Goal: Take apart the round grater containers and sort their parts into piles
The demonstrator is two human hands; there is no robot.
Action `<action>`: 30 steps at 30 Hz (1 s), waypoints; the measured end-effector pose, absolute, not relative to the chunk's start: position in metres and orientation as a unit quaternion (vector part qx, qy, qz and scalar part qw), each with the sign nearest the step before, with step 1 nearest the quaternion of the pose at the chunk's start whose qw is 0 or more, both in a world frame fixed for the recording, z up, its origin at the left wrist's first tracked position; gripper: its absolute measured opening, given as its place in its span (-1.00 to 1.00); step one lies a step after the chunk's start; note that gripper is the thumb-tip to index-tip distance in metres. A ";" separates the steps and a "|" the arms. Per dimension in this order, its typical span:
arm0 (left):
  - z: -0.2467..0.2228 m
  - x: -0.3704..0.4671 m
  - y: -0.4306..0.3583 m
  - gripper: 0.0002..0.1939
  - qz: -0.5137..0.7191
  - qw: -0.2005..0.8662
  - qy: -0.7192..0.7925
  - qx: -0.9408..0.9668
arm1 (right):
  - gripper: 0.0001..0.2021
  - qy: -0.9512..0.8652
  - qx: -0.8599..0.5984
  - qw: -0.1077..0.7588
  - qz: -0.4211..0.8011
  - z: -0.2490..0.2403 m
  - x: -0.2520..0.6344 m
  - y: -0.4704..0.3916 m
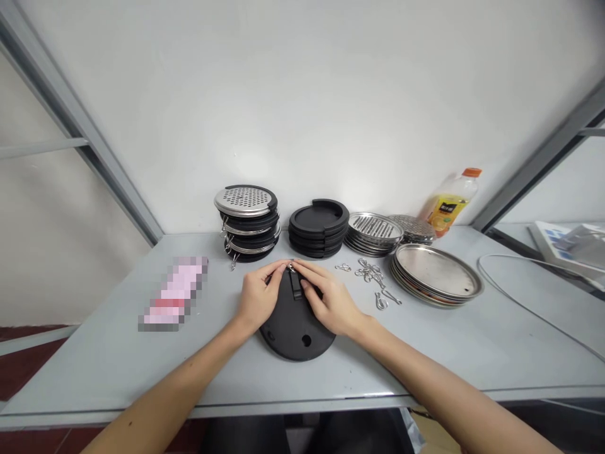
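Observation:
A round black plastic disc [295, 331] lies on the grey table in front of me, with a slot near its far edge and a round hole near its close edge. At the slot sits a small metal clip [291, 268], partly covered by fingers. My left hand [262, 290] pinches the clip from the left, thumb and index finger together. From the right, my right hand [328, 293] has its fingertips on the clip and disc edge, its thumb resting beside the slot. Several loose wire clips [371, 271] lie to the right of the disc.
Behind stand a stack of black discs with perforated metal plates [246, 200], a stack of black rings [319, 227] and grater plates [375, 228]. Plain metal lids [437, 272] and an orange-capped bottle [451, 205] are at right. A blurred pink object [174, 290] lies left; a white cable [515, 301] runs right.

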State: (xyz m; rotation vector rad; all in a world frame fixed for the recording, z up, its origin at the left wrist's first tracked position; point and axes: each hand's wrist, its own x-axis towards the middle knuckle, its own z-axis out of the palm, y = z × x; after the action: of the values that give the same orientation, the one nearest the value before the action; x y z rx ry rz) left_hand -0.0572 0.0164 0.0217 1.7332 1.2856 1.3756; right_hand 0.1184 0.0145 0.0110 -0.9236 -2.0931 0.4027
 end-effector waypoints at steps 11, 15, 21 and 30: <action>0.023 -0.053 0.011 -0.73 0.498 0.247 0.459 0.693 | -0.78 -0.780 -0.387 0.468 0.146 0.028 0.121 0.019; 0.022 -0.054 0.012 -0.74 0.489 0.248 0.448 0.706 | -0.83 -0.776 -0.395 0.471 0.141 0.032 0.120 0.018; 0.026 -0.054 0.009 -0.62 0.471 0.267 0.452 0.709 | -0.82 -0.758 -0.405 0.483 0.168 0.037 0.123 0.018; 0.028 -0.055 0.009 -0.66 0.467 0.264 0.464 0.705 | -0.71 -0.644 -0.474 0.573 0.180 0.045 0.167 0.046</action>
State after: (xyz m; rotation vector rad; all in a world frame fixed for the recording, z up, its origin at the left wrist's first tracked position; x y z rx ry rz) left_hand -0.0547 0.0088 0.0279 1.9065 1.2545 1.2619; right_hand 0.1669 0.0465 0.0455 -1.1104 -1.5099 0.4221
